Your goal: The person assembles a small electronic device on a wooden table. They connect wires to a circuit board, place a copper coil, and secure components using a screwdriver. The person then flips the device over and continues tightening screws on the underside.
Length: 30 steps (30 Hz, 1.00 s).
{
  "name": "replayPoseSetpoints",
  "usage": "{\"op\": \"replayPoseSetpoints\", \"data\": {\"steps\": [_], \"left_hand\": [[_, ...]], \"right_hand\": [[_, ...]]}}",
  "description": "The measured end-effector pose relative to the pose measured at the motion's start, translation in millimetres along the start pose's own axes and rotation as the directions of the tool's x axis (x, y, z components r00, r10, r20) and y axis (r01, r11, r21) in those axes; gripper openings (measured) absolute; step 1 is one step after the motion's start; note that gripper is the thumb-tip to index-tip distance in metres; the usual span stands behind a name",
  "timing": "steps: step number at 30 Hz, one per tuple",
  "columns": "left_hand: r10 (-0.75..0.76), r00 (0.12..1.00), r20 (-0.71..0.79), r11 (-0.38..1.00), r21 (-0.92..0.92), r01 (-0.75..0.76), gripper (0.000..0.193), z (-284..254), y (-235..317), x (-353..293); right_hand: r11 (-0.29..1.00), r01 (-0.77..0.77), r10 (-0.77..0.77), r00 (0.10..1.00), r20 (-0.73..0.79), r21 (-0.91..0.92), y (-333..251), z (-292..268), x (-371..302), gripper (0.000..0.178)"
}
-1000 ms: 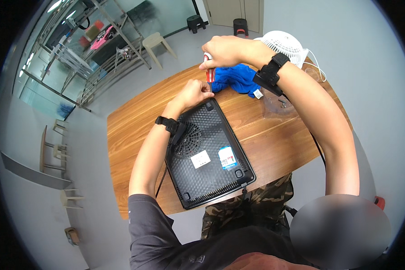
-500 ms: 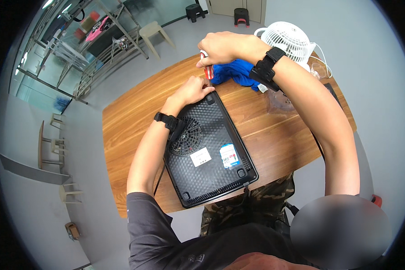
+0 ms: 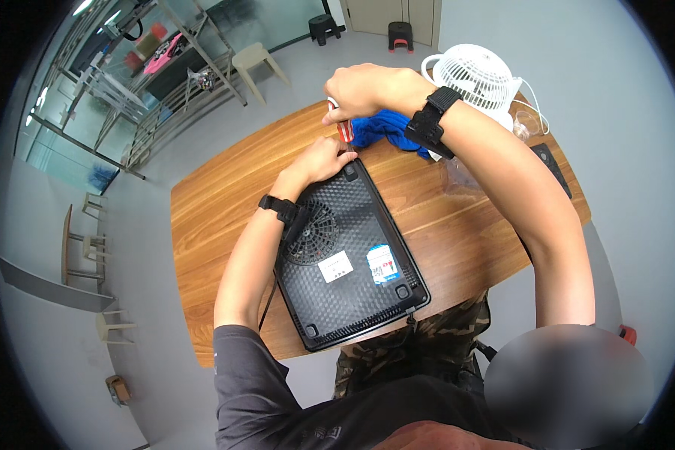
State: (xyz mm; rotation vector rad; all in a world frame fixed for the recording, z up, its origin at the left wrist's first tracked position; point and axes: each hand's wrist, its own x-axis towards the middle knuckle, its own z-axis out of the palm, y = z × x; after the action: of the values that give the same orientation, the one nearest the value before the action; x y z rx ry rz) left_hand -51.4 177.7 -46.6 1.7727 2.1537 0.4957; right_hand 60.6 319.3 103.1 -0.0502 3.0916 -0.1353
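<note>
A black induction cooktop [image 3: 352,225] lies upside down on the wooden table, its round fan grille, rubber feet and two labels facing up. My left hand [image 3: 319,159] grips its far left corner, fingers curled over the far edge. Just above that edge, my right hand [image 3: 360,91] is closed round a screwdriver-like tool [image 3: 344,131] with a red-and-white striped handle. Its thin lower end points down at the far edge near my left fingertips; its exact tip is too small to make out. Behind it lies a crumpled blue cloth [image 3: 380,129].
A white fan [image 3: 472,75] with a cord stands at the table's far right. Near it are a clear plastic piece [image 3: 461,180] and a flat black object [image 3: 551,169]. A black cable [image 3: 267,304] runs beside the cooktop's left side. Stools [image 3: 259,64] stand beyond the table.
My right hand and the striped tool have come slightly down and nearer the cooktop's far edge. My left hand keeps its grip on the corner. The whole view has shifted a little.
</note>
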Motion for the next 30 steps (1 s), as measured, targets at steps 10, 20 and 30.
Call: {"op": "replayPoseSetpoints", "data": {"steps": [10, 20, 30], "left_hand": [[0.005, 1.000, -0.007, 1.000, -0.010, -0.005, 0.035, 0, 7, -3], [0.024, 1.000, -0.007, 1.000, 0.011, -0.024, 0.036, 3, 4, 1], [-0.125, 0.985, -0.120, 0.974, -0.204, 0.099, 0.034, -11, 6, -8]], "right_hand": [[0.999, -0.054, 0.054, 0.998, 0.035, -0.004, -6, -4, 2, 0.045], [0.994, -0.105, 0.103, 0.988, 0.111, 0.013, -3, -3, 1, 0.045], [0.994, -0.104, 0.097, 0.980, 0.176, 0.033, -16, -1, 4, 0.036]]}}
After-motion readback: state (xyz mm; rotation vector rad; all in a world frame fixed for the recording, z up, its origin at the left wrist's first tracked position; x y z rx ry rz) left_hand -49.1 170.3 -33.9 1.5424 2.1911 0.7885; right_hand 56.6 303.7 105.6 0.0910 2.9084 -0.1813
